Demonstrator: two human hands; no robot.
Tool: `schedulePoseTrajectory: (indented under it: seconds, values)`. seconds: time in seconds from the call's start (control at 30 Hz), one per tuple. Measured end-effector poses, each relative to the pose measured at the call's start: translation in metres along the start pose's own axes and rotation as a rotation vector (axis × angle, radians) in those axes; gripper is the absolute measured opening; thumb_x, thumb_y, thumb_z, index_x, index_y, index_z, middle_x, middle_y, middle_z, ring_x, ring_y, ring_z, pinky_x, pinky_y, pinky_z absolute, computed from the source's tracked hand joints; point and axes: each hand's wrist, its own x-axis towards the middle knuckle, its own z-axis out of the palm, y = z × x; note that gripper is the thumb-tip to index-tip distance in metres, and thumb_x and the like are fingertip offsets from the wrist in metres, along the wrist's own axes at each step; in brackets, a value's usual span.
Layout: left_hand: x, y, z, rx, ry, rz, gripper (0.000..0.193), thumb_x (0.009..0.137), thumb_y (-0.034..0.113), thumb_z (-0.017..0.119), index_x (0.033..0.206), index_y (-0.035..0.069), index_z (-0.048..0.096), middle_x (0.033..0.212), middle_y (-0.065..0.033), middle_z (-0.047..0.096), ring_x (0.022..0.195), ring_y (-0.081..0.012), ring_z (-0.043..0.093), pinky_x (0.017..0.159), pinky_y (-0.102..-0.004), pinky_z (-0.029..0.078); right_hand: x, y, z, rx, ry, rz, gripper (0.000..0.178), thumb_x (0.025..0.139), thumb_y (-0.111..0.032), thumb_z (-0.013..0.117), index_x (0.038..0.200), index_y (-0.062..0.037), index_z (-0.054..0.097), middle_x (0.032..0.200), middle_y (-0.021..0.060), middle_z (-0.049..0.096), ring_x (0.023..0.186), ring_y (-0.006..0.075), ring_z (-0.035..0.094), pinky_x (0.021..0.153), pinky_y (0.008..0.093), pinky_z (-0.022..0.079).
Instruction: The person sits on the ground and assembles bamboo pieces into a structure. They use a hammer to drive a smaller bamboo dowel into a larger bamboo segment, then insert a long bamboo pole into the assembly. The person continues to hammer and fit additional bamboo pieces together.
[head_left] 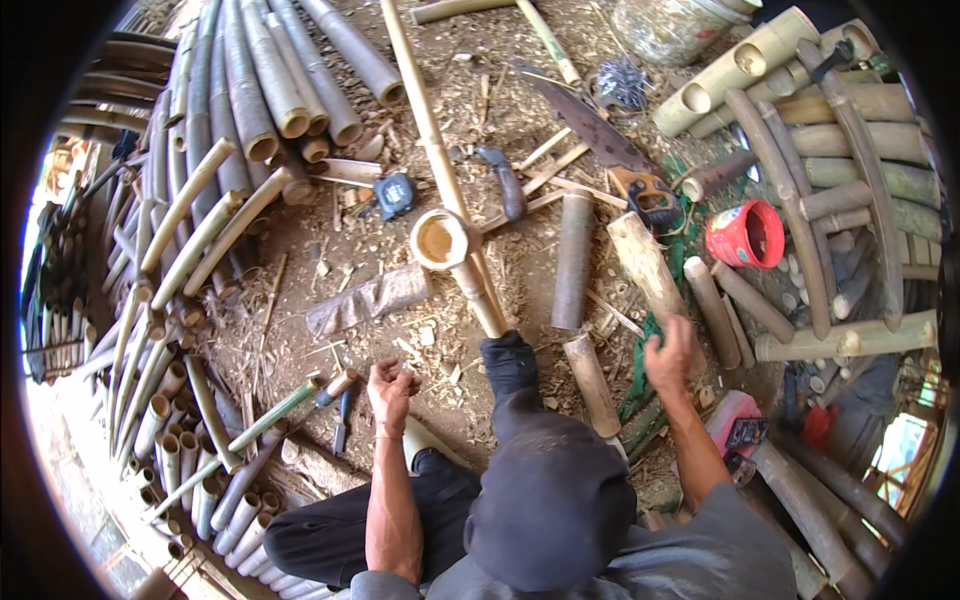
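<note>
My left hand (393, 393) is raised above the ground with its fingers curled in; whether anything small is in them is hidden. A blue chisel (343, 425) lies beside it. My right hand (670, 355) is at the near end of a pale, worn wooden block (643, 260), thumb apart from the fingers. I see no firm grip on the block. Between my hands, a long bamboo pole (420, 90) runs away from my dark-covered foot (510, 365). On it is a bamboo piece with a round, pale opening (439, 240).
Bamboo poles (270, 85) are stacked at left. A blue tape measure (395, 195), dark-handled tool (503, 183) and handsaw (605, 140) lie ahead among shavings. Short bamboo lengths (573, 260), a red bucket (740, 236) and a curved bamboo frame (780, 200) are to the right.
</note>
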Motion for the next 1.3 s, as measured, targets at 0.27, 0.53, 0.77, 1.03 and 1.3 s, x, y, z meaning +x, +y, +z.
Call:
schedulePoseTrajectory:
  seconds: [0.27,0.53,0.77,1.03,1.3]
  values:
    - [-0.006,-0.018,-0.002,0.373,0.141,-0.113,0.018,0.082,0.012,0.065,0.096,0.002,0.071,0.073,-0.0104,0.070,0.064,-0.0157,0.067,0.060,-0.0314,0.054,-0.048,-0.016,0.082,0.153,-0.559,-0.025,0.087,0.076,-0.032,0.081,0.143,0.0007,0.036,0.130,0.0264,0.050,0.122,0.0413,0.050,0.102,0.0463,0.042]
    - [-0.011,-0.080,-0.083,0.165,0.624,-0.046,0.027,0.080,0.020,0.070,0.096,-0.001,0.074,0.073,-0.0093,0.071,0.069,-0.0144,0.069,0.064,-0.0297,0.053,-0.070,-0.007,0.058,0.129,-0.676,0.090,0.087,0.073,-0.021,0.077,0.145,-0.0011,0.032,0.136,0.0258,0.044,0.126,0.0423,0.045,0.104,0.0490,0.040]
    - [-0.012,-0.069,-0.113,0.117,0.642,-0.117,0.033,0.094,0.033,0.067,0.082,0.002,0.071,0.066,-0.0033,0.065,0.056,-0.0113,0.061,0.053,-0.0281,0.050,-0.070,0.033,0.011,0.028,-0.684,0.141,0.070,0.078,-0.018,0.072,0.139,-0.0021,0.042,0.133,0.0229,0.047,0.122,0.0413,0.047,0.101,0.0497,0.041]
    - [-0.005,-0.053,-0.059,0.129,0.289,0.019,0.040,0.104,0.033,0.049,0.083,0.001,0.061,0.057,-0.0023,0.051,0.048,-0.0122,0.055,0.048,-0.0299,0.051,0.019,0.012,0.006,-0.222,-0.199,0.171,0.091,0.071,-0.026,0.083,0.145,-0.0047,0.034,0.134,0.0227,0.046,0.122,0.0450,0.044,0.102,0.0520,0.038]
    - [-0.002,-0.034,-0.049,0.601,0.210,0.072,0.040,0.100,0.030,0.050,0.097,-0.005,0.071,0.085,-0.0177,0.072,0.082,-0.0261,0.066,0.080,-0.0390,0.049,0.017,0.055,-0.003,0.115,-0.116,0.301,0.080,0.072,-0.025,0.083,0.137,-0.0037,0.043,0.126,0.0250,0.057,0.117,0.0406,0.056,0.099,0.0460,0.045]
